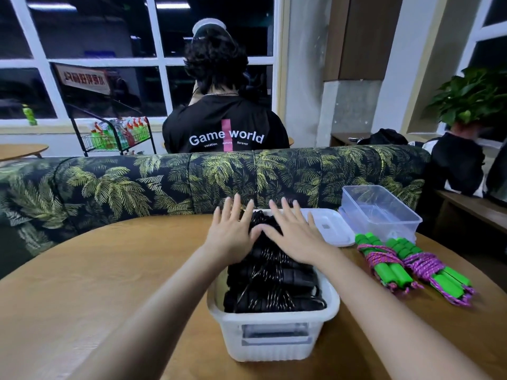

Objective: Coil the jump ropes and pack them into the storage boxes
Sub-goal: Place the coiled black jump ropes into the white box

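Head view: a round wooden table (pixel 109 270), with a palm-print sofa (pixel 137 182) behind it and a person in a black shirt (pixel 225 127) seated beyond, back turned. A white storage box (pixel 274 341) stands near me, filled with coiled black jump ropes (pixel 271 283). My left hand (pixel 231 231) and right hand (pixel 293 234) lie flat on the ropes at the far end, fingers straight and spread, gripping nothing. To the right are a white lid (pixel 332 229), a clear box (pixel 384 212) and two green-handled ropes (pixel 411 264), coiled.
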